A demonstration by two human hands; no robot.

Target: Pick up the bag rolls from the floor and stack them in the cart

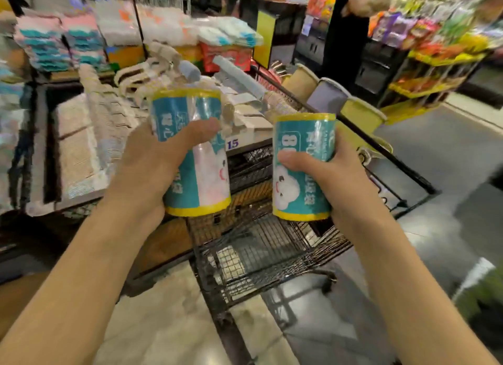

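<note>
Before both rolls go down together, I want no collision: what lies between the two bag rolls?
In the head view, nothing hangs between the left roll and the right roll; through the gap only the cart's wire basket shows behind.

A shop interior, likely a supermarket aisle. A black wire shopping cart (272,244) is standing at the centre on a glossy tiled floor (168,318). To the cart's left, a low display (79,146) is holding stacked pale packaged goods, with wrapped tissue packs (51,43) piled behind it. To the cart's right, yellow-edged shelves (435,59) are carrying bright snack packets. Just beyond the cart, a small tag (233,144) is showing "15".
</note>
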